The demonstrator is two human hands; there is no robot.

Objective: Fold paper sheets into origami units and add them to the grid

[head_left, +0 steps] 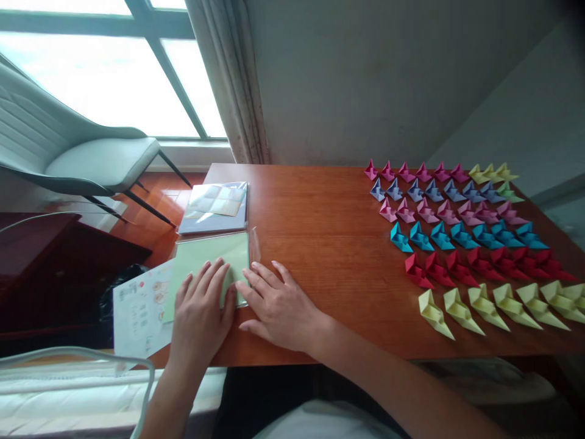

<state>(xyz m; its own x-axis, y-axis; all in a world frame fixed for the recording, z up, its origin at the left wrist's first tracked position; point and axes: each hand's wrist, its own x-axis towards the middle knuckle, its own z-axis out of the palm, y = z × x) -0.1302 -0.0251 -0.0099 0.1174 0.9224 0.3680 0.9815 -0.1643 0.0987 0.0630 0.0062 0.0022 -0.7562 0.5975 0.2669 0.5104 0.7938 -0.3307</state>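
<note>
A light green pad of square paper (214, 247), seemingly in a clear wrapper, lies at the left end of the table. My left hand (201, 305) rests flat on its front part with the fingers stretched out. My right hand (278, 308) is open, its fingertips at the pad's right edge and its palm over the wood. Just behind lies a wrapped stack of bluish paper (192, 224) with a folded, creased sheet (223, 201) on top. Under the green pad, a white printed sheet (139, 317) sticks out past the table's left side.
Rows of folded paper boats in yellow (473, 311), red (457, 268), blue (464, 235), pink (427, 211) and purple (415, 191) stand along the right of the wooden table (320, 244). A grey chair (100, 161) is by the window, left of the table.
</note>
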